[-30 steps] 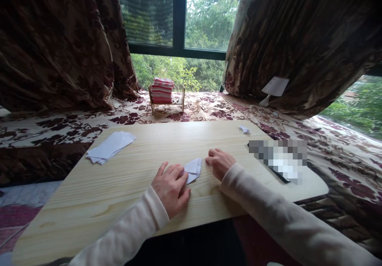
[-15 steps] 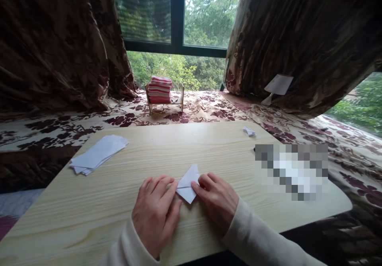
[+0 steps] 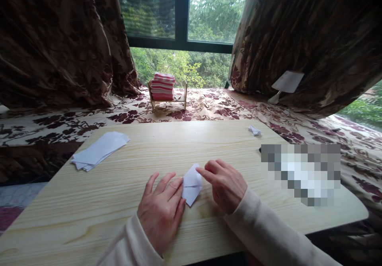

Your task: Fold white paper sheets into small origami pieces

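A small folded piece of white paper (image 3: 191, 186) lies on the light wooden table, pointed at its lower end and with a crease line across its middle. My left hand (image 3: 161, 210) rests flat to the left of it, fingers spread, index finger and thumb touching the paper's left edge. My right hand (image 3: 225, 184) is on the other side, its index finger stretched out with the tip on the upper right edge of the paper. The remaining right fingers are curled under, partly hidden, and I see nothing held in them.
A stack of white paper slips (image 3: 101, 150) lies at the table's left. A small folded paper (image 3: 254, 130) sits at the far right, near a pixelated object (image 3: 301, 174). Behind the table (image 3: 143, 138), a little wooden rack (image 3: 168, 101) holds folded pink-striped cloths, with a white lamp (image 3: 288, 82) farther right.
My right index finger has moved up the paper's right edge, away from the middle. More of that right edge now shows. The whole view has shifted slightly.
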Tool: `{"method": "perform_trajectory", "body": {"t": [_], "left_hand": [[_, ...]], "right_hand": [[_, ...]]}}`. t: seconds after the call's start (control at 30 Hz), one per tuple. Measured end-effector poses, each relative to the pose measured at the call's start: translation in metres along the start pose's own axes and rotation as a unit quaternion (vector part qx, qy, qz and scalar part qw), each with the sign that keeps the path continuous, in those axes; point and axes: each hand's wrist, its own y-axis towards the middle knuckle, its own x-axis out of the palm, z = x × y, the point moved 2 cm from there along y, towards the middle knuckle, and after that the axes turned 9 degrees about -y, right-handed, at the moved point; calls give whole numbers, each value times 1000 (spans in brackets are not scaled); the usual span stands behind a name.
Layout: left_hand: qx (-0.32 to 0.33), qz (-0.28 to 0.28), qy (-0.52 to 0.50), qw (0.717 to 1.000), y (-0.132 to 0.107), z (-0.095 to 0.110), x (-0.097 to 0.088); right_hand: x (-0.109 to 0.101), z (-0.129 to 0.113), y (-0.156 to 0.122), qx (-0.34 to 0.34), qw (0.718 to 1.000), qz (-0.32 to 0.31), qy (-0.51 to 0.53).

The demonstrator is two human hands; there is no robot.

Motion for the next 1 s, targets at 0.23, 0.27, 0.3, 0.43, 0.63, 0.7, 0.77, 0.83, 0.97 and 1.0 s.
{"method": "perform_trajectory", "body": {"t": [0.23, 0.27, 0.3, 0.43, 0.63, 0.7, 0.77, 0.83, 0.97, 1.0], "left_hand": [[4, -24, 10, 1000, 0, 3, -3], [4, -21, 9, 1000, 0, 3, -3], [4, -16, 9, 1000, 0, 4, -3], [-3, 2, 7, 1000, 2, 5, -2], [3, 18, -10, 1000, 2, 5, -1], [3, 17, -15, 1000, 2, 5, -1], [1, 10, -19, 1000, 3, 5, -2], [-2, -5, -21, 1000, 4, 5, -3], [-5, -12, -21, 1000, 4, 5, -3], [-4, -8, -21, 1000, 4, 5, -3]], "right_hand": [[7, 3, 16, 11, 995, -87, -46], [7, 10, 19, 40, 994, -94, -40], [8, 17, 23, 66, 993, -100, -19], [12, 38, 41, 98, 976, -138, 136], [11, 27, 58, 42, 973, -197, 113], [7, 22, 61, 26, 971, -214, 102], [3, 20, 63, 15, 970, -221, 96], [1, 20, 64, 8, 972, -209, 106], [5, 17, 57, 35, 971, -172, 159], [7, 16, 53, 54, 969, -168, 171]]}}
